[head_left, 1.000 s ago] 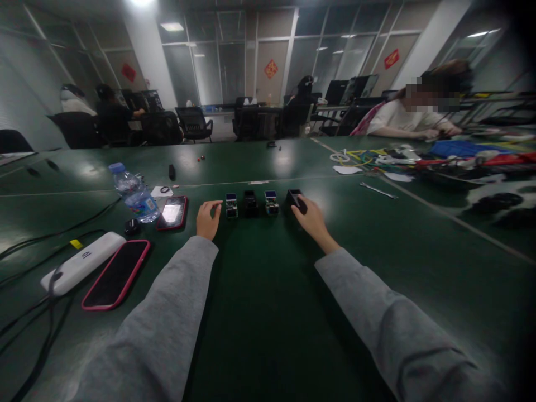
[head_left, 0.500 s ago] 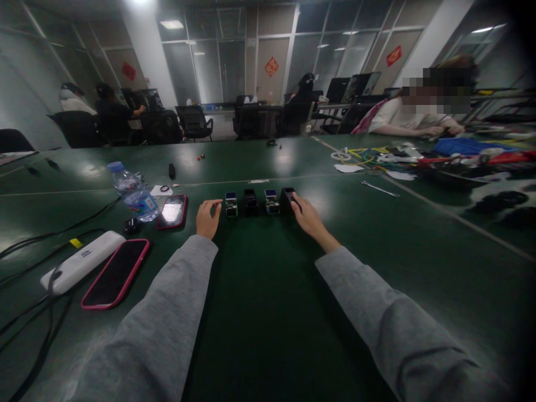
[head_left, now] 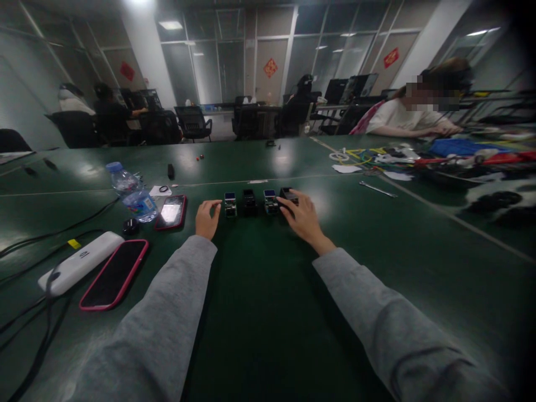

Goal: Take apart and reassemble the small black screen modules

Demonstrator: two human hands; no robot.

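Four small devices stand in a row on the green table. At the left end is a green circuit board with a small screen point(head_left: 230, 205). Beside it is a black box-like device point(head_left: 249, 202), then a second circuit board with a screen point(head_left: 270, 202). A black box point(head_left: 286, 194) at the right end is partly covered by my right hand point(head_left: 305, 218). That hand's thumb and fingers are apart, its thumb tip at the second board's right edge; whether it touches is unclear. My left hand point(head_left: 206, 219) rests left of the first board, fingers slightly curled and apart, holding nothing.
To the left lie a red-edged phone point(head_left: 115, 276), another phone point(head_left: 171, 212), a white power strip-like block point(head_left: 84, 262), black cables and a plastic bottle point(head_left: 133, 192). A wrench point(head_left: 378, 189) and tangled cables point(head_left: 377, 153) lie right. A person sits at the far right.
My right hand has shifted left from the right side of the black box, its thumb now at the second board and its fingers spread. My left hand has hardly moved.
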